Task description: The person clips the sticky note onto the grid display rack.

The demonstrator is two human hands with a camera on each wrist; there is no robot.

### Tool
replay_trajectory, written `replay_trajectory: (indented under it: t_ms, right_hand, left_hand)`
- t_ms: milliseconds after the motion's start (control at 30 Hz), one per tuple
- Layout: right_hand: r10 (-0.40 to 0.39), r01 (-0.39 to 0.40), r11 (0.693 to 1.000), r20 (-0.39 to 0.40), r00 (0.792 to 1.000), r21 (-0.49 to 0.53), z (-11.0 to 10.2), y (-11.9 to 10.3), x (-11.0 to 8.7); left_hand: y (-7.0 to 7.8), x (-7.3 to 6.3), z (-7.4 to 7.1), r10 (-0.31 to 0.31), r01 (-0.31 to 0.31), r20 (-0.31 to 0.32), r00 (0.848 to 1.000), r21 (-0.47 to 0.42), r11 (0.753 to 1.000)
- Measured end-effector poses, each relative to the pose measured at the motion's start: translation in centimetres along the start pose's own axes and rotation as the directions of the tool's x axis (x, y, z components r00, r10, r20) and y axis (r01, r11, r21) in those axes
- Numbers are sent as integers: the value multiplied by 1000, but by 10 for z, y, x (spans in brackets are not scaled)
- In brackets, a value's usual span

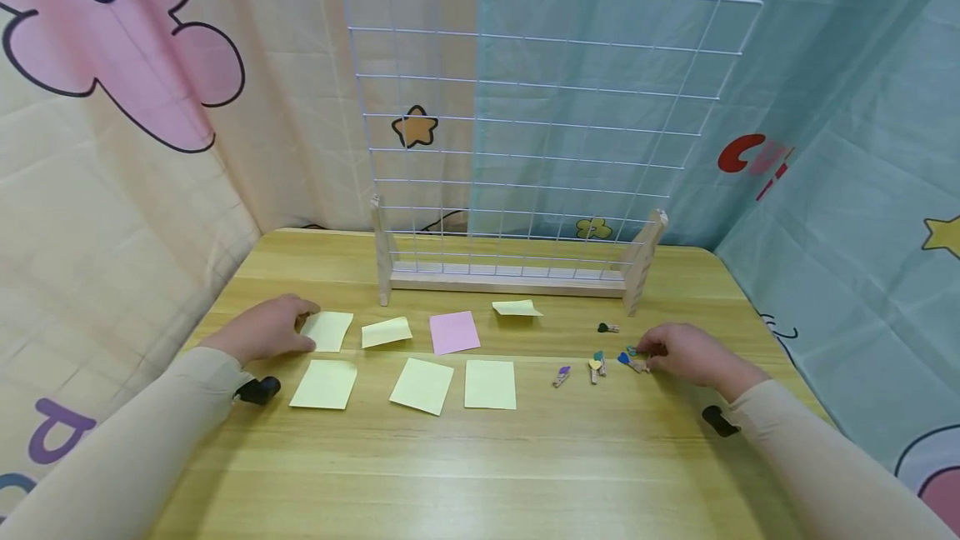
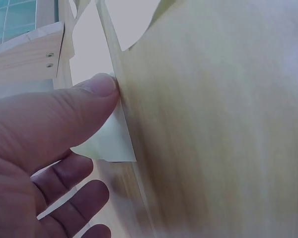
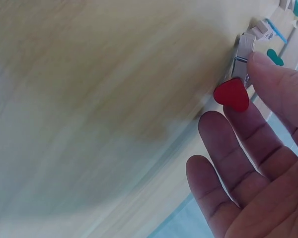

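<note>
My left hand (image 1: 273,329) is at the left edge of a pale yellow sticky note (image 1: 328,332) on the table. Its thumb (image 2: 102,85) overlaps the note in the left wrist view, apart from the index fingertip in the head view. On the other side, my right hand (image 1: 686,354) pinches a small wooden clothespin with a red heart (image 3: 232,94) between thumb and index finger. Its other fingers are loosely bent. Close by lie clothespins with a blue heart (image 1: 626,359) and a teal heart (image 3: 275,57); the red heart is hidden in the head view.
More yellow sticky notes (image 1: 490,384) and a pink one (image 1: 454,332) lie across the middle. Several clothespins (image 1: 561,376) sit left of my right hand. A white wire grid (image 1: 525,115) stands in a wooden base (image 1: 510,282) at the back. Printed curtains (image 1: 847,190) surround the table.
</note>
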State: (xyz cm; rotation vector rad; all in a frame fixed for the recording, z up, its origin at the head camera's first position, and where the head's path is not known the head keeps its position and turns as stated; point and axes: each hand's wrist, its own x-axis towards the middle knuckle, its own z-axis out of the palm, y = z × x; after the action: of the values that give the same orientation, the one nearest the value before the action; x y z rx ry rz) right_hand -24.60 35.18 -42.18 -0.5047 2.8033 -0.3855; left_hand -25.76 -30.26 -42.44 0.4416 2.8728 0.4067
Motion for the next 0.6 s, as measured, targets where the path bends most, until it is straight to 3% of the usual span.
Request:
replay_trajectory:
  t_ms: [267, 600]
  right_hand:
    - [9, -9, 1000, 13, 1000, -5, 0, 0, -2]
    - [29, -30, 1000, 76, 997, 8, -1, 3, -4]
  left_hand:
    - [-4, 5, 1, 27, -28, -31, 999, -31, 999]
    - [-3, 7, 6, 10, -12, -65, 998, -20, 1000]
